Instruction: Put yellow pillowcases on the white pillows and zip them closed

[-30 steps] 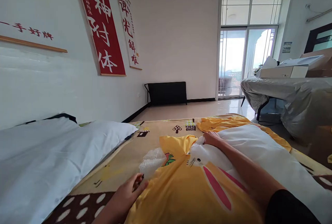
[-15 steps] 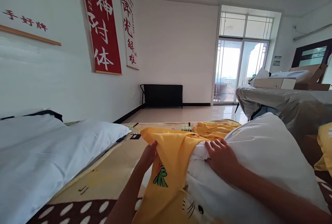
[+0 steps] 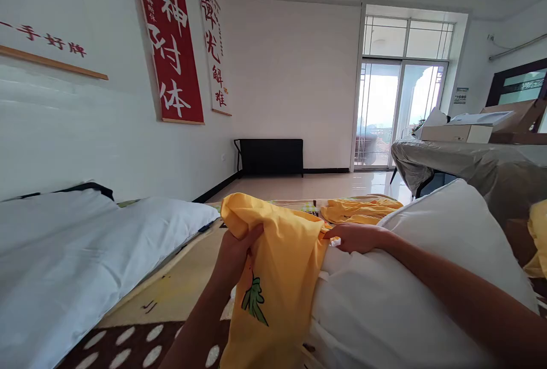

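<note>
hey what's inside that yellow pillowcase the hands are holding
A white pillow sticks out of the yellow pillowcase, gripped by the left hand and right hand. How far the pillow reaches inside is covered by fabric.

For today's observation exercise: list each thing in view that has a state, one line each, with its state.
Left hand: grip closed on the yellow pillowcase.
Right hand: pinching the pillowcase edge, resting on the pillow.
Yellow pillowcase: bunched, partly over the pillow's end.
Pillow: mostly uncovered.
Glass door: looks closed.
</note>
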A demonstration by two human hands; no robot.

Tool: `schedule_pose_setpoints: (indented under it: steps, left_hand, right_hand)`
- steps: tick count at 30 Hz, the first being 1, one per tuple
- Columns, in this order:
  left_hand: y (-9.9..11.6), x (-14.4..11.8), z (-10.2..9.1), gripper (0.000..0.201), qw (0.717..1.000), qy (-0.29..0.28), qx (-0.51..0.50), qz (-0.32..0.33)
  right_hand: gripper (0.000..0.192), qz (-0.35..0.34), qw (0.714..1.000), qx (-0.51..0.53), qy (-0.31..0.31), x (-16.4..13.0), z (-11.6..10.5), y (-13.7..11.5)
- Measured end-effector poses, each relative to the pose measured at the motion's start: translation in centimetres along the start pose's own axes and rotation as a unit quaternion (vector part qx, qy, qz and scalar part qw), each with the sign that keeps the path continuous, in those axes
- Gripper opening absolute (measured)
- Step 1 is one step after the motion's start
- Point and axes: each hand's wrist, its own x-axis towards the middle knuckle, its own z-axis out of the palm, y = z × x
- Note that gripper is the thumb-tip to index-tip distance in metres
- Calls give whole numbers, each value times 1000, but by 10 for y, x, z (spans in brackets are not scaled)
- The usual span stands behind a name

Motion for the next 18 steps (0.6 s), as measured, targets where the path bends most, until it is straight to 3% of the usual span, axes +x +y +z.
schedule_pose_setpoints:
  steps: [3,5,7,9,12,15,18]
  left_hand:
    - [16,-13,9,42,999,-10,-36,-9]
    - [27,-19,15,43,998,17,-52,-16]
    - [38,-23,18,42,995,70,-78,-5]
    - [47,-25,19,36,986,133,-95,17]
    - [54,-24,15,25,977,191,-93,33]
    - [52,-23,7,22,975,191,-105,34]
    - [47,-23,0,19,974,182,-130,19]
  right_hand:
    - [32,59,996,-12,68,1,19,-7]
    - [26,88,985,-51,138,-2,26,-8]
    - [25,64,976,-59,198,-8,27,-6]
    - [27,44,968,2,248,-16,25,-3]
    - [27,70,938,125,317,-27,19,-2]
    - [22,62,905,201,370,-37,14,-7]
    - [24,36,882,289,371,-44,11,-14]
